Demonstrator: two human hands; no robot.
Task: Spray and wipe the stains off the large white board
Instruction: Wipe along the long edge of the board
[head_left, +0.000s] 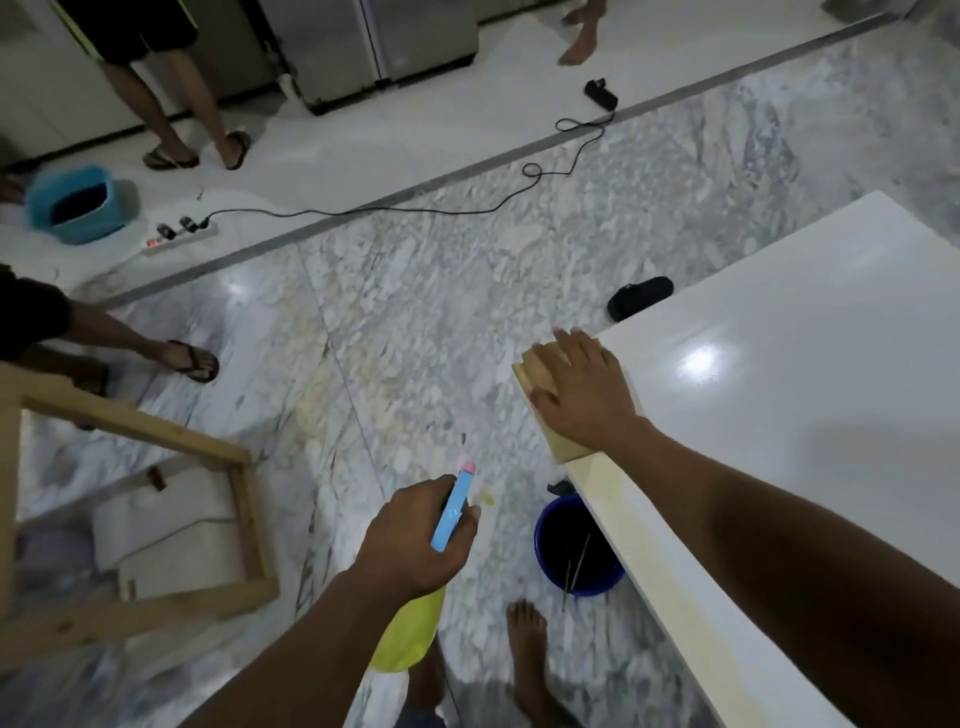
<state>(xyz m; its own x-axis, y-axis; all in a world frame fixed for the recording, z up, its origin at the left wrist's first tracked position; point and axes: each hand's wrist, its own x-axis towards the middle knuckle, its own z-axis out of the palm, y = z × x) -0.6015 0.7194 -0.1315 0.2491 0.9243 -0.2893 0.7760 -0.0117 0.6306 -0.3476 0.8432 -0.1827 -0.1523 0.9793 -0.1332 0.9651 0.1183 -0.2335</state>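
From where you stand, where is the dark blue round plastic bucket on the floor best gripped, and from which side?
Probably by the open rim on its left part, reaching down from the left. The dark blue round plastic bucket stands upright, but the large white board overhangs its right side, and thin sticks lean inside near that side.

We look forward and steeply down from one wide-angle head camera; the white board lies close at frame right, marble floor filling the left.

place: home interior | cues: marble floor, steel fridge, power strip
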